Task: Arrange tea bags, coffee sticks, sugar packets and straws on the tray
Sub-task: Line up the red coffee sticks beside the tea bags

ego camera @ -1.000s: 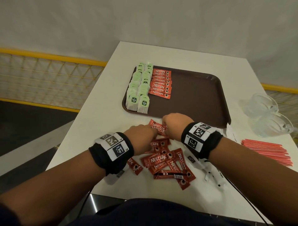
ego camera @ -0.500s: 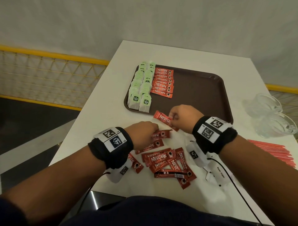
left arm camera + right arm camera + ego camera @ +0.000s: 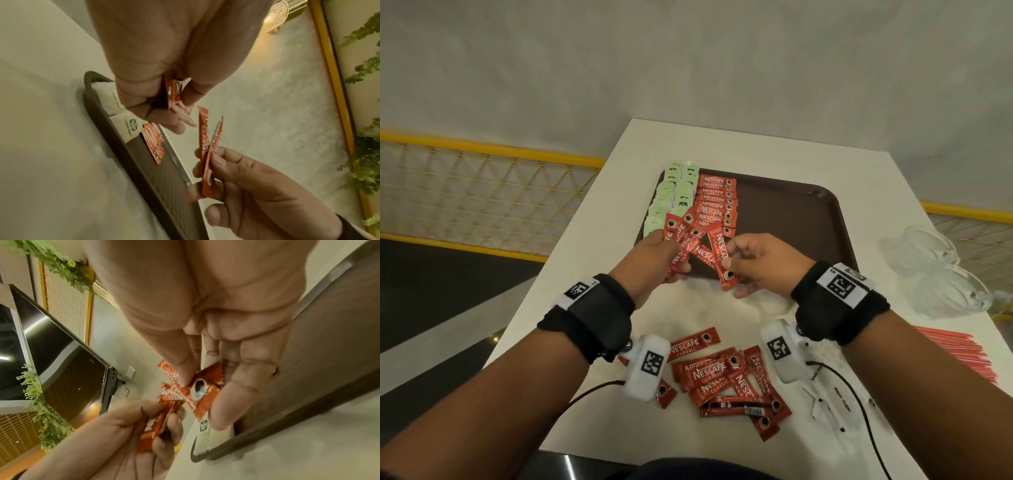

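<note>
Two hands are raised above the near edge of the brown tray. Left hand: fingers curled round a fanned bunch of red Nescafé coffee sticks. Right hand: thumb and fingers pinch further coffee sticks, the two bunches crossing. On the tray, green tea bags lie in two rows beside a row of coffee sticks. Loose coffee sticks and white sugar packets lie on the white tabletop; red straws lie at right.

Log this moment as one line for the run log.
left hand grips coffee sticks | right hand pinches coffee stick | above tray near edge
</note>
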{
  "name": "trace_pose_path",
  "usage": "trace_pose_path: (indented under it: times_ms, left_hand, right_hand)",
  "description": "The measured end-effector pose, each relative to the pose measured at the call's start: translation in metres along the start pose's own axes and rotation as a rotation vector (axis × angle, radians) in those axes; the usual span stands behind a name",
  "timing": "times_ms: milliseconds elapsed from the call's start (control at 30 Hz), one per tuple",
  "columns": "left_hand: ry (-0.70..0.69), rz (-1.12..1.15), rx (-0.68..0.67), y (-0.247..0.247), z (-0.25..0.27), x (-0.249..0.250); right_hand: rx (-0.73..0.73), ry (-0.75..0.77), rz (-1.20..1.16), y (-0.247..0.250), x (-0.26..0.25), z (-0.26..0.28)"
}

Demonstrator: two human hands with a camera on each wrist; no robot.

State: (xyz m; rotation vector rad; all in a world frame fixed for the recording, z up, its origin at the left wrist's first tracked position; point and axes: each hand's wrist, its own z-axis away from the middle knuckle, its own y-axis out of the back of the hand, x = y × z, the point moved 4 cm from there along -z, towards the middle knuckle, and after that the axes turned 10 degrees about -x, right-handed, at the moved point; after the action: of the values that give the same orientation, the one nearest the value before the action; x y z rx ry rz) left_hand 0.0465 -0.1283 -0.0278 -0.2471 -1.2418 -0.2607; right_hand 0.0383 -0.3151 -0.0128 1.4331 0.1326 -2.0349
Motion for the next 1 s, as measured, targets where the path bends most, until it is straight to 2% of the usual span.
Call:
trace_pose_path:
  times_ms: [200,333,433,600,733,800,867,933,1000]
  left_hand:
    - [-0.034,0.132,0.007,-0.009,-0.013,0.005]
    - [-0.097,-0.119,-0.049,-0.009,-0.023,0.008]
    - [-0.138,-0.171,-0.014,-0.006,-0.027,0.009]
    - [-0.150,-0.103,0.026,-0.003,-0.033,0.008]
    - [-0.206,-0.192,0.173,0.011,-0.041,0.011]
    - [-0.202,-0.214,0.234,0.023,-0.045,0.012]
    - [-0.187,-0.226,0.266,0.034,-0.049,0.012]
    - [-0.176,-0.217,0.270,0.040,-0.051,0.014]
    - [-0.163,-0.207,0.271,0.045,-0.053,0.015]
  right_hand:
    - [0.060,-0.028,-0.043,0.002,0.005,-0.020]
    - [0.074,-0.022,-0.036,0.004,0.003,-0.025]
    - [0.081,-0.003,-0.104,0.004,0.001,-0.027]
    - [0.076,0.011,-0.213,0.004,-0.001,-0.030]
    - [0.223,-0.039,-0.248,0.023,0.004,-0.038]
    - [0.253,-0.121,-0.135,0.034,0.012,-0.043]
    - [0.261,-0.242,0.178,0.045,0.021,-0.051]
    - [0.225,-0.330,0.475,0.051,0.023,-0.064]
    - [0.162,-0.400,0.579,0.051,0.020,-0.075]
